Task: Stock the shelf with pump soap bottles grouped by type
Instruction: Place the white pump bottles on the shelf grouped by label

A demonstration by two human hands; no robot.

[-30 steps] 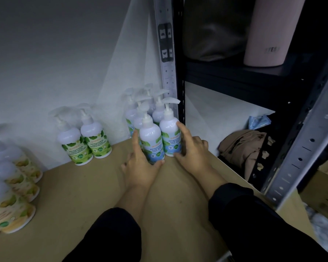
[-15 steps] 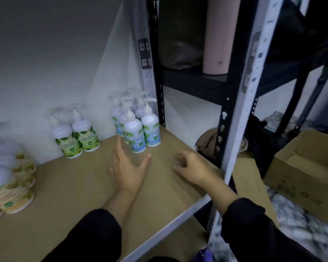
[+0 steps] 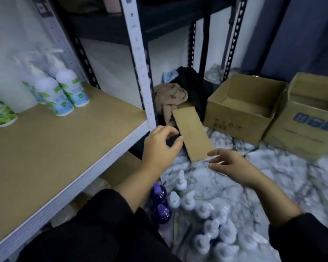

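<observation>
Shelf (image 3: 45, 148) filling left half, tan board, white front edge. Marbled floor (image 3: 273, 176) at 3 to 5 o'clock. Two open cardboard boxes (image 3: 240, 114) at 2 o'clock, beside each other. Heap of cloth (image 3: 170, 99) near centre, behind shelf post. Soap bottles (image 3: 62, 91) upright at 10 o'clock on shelf, blue-labelled group; green-labelled ones (image 3: 0, 114) at 9 o'clock. More bottles (image 3: 206, 214) crowded on floor at 6 o'clock, blurred. Left hand (image 3: 159, 148) at centre, fingers loosely curled, holding nothing. Right hand (image 3: 229, 163) just right of it, fingers relaxed, empty.
</observation>
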